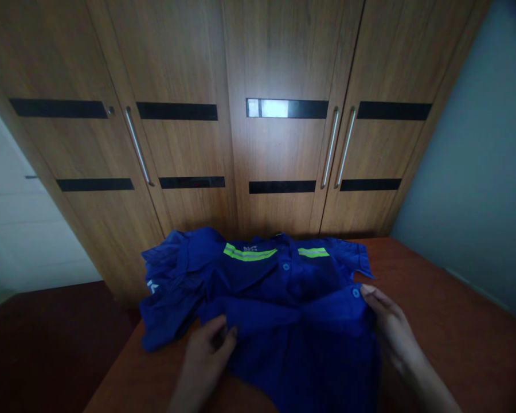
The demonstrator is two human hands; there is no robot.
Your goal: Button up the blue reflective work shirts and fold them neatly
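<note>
A short-sleeved blue work shirt (258, 278) with lime reflective strips lies spread on a reddish-brown wooden surface. In front of it is a blue garment (301, 344) with a band like a waistband and a button near its right end. Beside that button, my right hand (384, 315) pinches the band's right corner between thumb and fingers. My left hand (208, 350), slightly blurred, has thumb and forefinger bent together on the cloth at the left side. Whether the two pieces of blue cloth are joined cannot be made out.
Bunched blue cloth (167, 310) with a white mark lies at the left edge of the wooden surface (447, 332). Behind stands a wooden wardrobe (279, 149) with long metal handles. A pale wall (477, 189) rises on the right, with dark floor (64, 338) at the lower left.
</note>
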